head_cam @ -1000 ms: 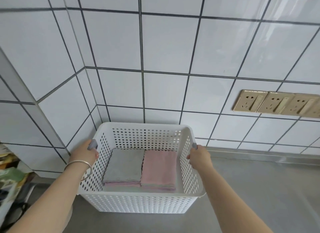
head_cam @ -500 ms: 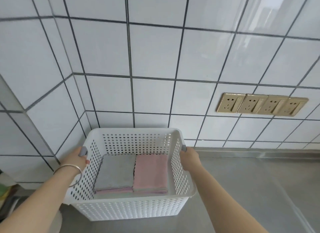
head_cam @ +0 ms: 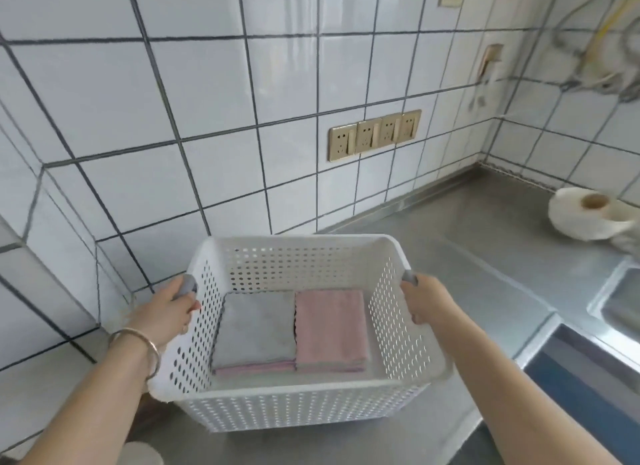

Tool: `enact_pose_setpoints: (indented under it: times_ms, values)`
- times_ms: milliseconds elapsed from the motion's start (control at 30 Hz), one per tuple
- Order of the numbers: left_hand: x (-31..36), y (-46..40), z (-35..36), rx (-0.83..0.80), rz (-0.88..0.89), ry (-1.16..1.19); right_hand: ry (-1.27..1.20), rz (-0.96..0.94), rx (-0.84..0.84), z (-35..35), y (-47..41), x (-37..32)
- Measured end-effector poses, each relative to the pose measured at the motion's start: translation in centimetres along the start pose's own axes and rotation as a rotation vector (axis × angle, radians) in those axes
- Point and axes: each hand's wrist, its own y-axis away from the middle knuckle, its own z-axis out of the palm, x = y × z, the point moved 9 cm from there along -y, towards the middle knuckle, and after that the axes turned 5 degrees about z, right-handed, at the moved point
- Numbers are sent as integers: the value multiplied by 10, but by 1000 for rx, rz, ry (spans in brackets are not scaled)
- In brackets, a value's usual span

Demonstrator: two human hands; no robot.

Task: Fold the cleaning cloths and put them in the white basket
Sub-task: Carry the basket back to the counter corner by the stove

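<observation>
A white perforated basket is in front of me over the steel counter's left end. Inside lie two folded stacks side by side: a grey cloth on top of the left stack and a pink cloth on top of the right one. My left hand grips the grey handle on the basket's left side. My right hand grips the matching handle on the right side. A metal bangle sits on my left wrist.
Tiled walls stand behind and to the left of the basket. A row of gold wall sockets is on the back wall. A paper roll lies on the steel counter at the far right, near a sink's rim.
The view has swung to the right, bringing the sink and the paper roll into sight. The basket, still held by both handles, now sits nearer to me and angled in the frame.
</observation>
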Motion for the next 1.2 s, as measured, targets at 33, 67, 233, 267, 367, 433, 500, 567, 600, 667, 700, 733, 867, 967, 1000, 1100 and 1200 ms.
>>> enact_pose_setpoints:
  times_ms: [33, 67, 233, 267, 367, 433, 500, 567, 600, 667, 700, 733, 867, 967, 1000, 1100, 1200]
  values:
    - [4, 5, 13, -52, 16, -5, -4, 29, 36, -14, 14, 18]
    - [8, 7, 21, -81, 29, -5, 7, 53, 55, -24, 24, 33]
    - [52, 66, 98, -328, 162, -9, -48, 165, 213, -90, 109, 129]
    - [58, 81, 113, -362, 177, -13, -39, 172, 251, -103, 128, 146]
    - [61, 119, 160, -457, 169, -11, -66, 283, 325, -136, 183, 206]
    - [65, 148, 191, -527, 166, 13, -149, 401, 341, -153, 220, 249]
    - [70, 172, 214, -587, 179, 30, -149, 456, 384, -164, 257, 276]
    - [73, 202, 239, -674, 201, 26, -127, 499, 443, -173, 301, 300]
    - [73, 217, 250, -719, 215, 18, -143, 522, 477, -175, 325, 313]
    - [73, 244, 267, -805, 240, -2, -207, 578, 530, -173, 364, 339]
    - [73, 257, 275, -845, 257, -9, -237, 612, 558, -171, 384, 351]
    - [74, 269, 282, -879, 277, -15, -267, 646, 588, -167, 405, 362]
    - [85, 318, 320, -1039, 385, -65, -356, 768, 771, -143, 495, 400]
    - [87, 364, 356, -1194, 450, -111, -397, 874, 907, -118, 565, 424]
    - [84, 380, 367, -1242, 467, -138, -411, 910, 938, -111, 586, 430]
    - [71, 439, 392, -1377, 498, -206, -460, 1042, 1025, -81, 657, 452]
    - [62, 505, 402, -1512, 544, -225, -538, 1153, 1117, -48, 725, 472]
